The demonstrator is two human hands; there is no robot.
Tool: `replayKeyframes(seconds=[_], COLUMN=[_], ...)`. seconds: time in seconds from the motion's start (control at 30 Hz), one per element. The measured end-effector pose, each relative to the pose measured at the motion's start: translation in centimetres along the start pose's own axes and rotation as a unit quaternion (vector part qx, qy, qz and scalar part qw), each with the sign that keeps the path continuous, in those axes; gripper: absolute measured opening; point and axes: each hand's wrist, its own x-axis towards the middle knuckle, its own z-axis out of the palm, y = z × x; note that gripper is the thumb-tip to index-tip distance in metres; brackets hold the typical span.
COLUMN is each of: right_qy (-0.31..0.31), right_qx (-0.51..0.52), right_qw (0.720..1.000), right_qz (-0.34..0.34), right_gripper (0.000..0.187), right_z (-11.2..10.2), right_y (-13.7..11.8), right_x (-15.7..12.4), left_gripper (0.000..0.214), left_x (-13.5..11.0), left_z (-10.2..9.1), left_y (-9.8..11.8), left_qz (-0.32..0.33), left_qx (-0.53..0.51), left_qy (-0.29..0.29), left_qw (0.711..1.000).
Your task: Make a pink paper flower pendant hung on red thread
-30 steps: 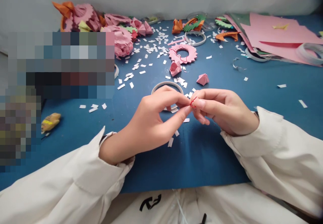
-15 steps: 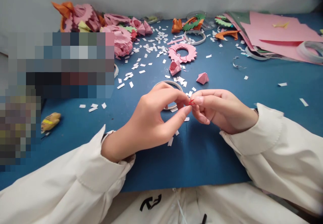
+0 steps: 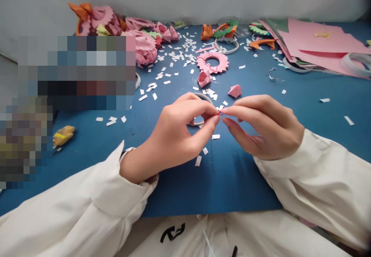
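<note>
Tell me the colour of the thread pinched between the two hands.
The thread is red; the head view shows it best.

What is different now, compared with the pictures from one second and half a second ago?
The right hand has uncurled its lower fingers and pinches the red thread with thumb and forefinger only. The thread's loop, plain before, has shrunk to a speck between the fingertips. The left hand keeps its pinch on the thread. The pink paper ring and white scraps on the blue table lie as before.
</note>
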Motion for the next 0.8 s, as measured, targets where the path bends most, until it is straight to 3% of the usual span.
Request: replayKeyframes(seconds=[0.23,0.37,0.53,0.63,0.7,0.8], right_qy=[-0.025,-0.012,-0.019,-0.022,-0.023,-0.018], right_qx=[0.013,0.020,0.041,0.053,0.063,0.069], right_qw=[0.999,0.999,0.998,0.997,0.997,0.997], right_qz=[0.017,0.046,0.046,0.046,0.044,0.039], right_gripper=[0.016,0.011,0.011,0.013,0.014,0.016], right_z=[0.6,0.9,1.1,1.1,1.2,1.3], right_y=[0.1,0.0,0.0,0.1,0.2,0.3], right_x=[-0.4,-0.3,-0.4,-0.5,-0.5,-0.5], left_gripper=[0.008,0.013,0.019,0.024,0.027,0.030], left_x=[0.0,-0.2,-0.3,-1.9,-4.3,-9.5], left_z=[-0.2,0.1,-0.8,-3.2,-5.6,-9.7], left_y=[-0.2,-0.7,0.0,1.4,1.9,1.0], left_qz=[0.029,0.028,-0.001,0.002,-0.032,-0.140], left_qx=[0.053,0.087,0.210,0.326,0.366,0.448], left_qy=[-0.042,-0.095,-0.122,-0.088,-0.004,0.157], left_qw=[0.997,0.991,0.970,0.941,0.930,0.869])
